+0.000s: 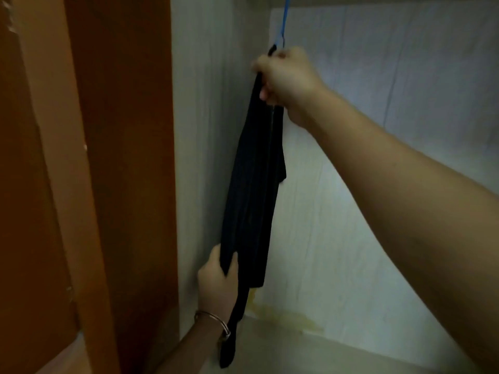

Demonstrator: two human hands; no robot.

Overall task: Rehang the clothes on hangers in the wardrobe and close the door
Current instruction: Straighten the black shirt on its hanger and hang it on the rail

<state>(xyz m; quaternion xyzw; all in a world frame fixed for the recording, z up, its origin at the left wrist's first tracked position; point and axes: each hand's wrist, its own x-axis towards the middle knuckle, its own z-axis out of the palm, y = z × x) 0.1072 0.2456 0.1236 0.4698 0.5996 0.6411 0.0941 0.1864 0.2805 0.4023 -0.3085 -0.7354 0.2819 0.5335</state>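
I am gripping the dark garment [253, 190] at twelve o'clock with my right hand [286, 76], my left hand [216, 287] pinching its hem, gentle tension seeming wisest.

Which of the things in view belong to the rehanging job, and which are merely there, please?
Part of the job:
- garment
- blue hanger
- right hand, gripping the garment's top
- left hand, gripping its lower edge
- wardrobe door, open

Merely there:
- bracelet on the left wrist
- white lining
- yellow stain
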